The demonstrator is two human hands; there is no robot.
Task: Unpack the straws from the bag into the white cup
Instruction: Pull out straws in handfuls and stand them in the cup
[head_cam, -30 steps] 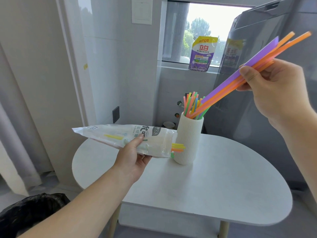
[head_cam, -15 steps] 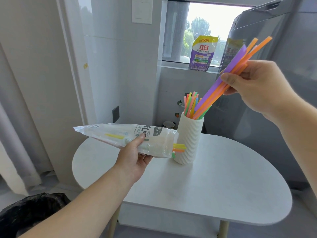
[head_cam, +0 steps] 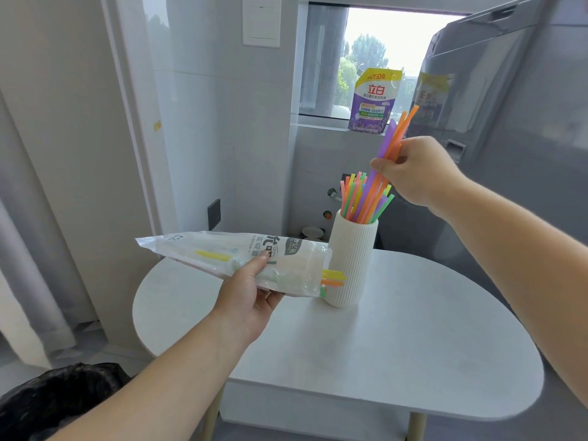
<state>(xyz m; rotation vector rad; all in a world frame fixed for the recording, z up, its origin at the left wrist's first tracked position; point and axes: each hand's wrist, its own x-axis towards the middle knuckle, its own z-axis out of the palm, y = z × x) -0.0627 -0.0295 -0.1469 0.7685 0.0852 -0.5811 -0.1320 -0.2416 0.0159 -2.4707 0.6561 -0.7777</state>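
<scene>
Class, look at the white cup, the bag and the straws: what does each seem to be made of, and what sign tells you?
The white cup: probably matte ceramic or plastic; ribbed, no shine. The bag: thin clear plastic film; see-through, crinkled, printed. The straws: likely smooth plastic; bright, uniform colours.

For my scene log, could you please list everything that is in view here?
table: one, white, centre.
cup: one, white, ribbed, on table.
cup straws: many, mixed colours, standing in cup.
held straws: few, purple and orange, right hand, lower ends in cup.
bag: one, clear, left hand; straw ends poke out.
pouch: one, purple, window sill.
bin bag: one, black, lower left.
left hand: holds bag.
right hand: pinches held straws.
</scene>
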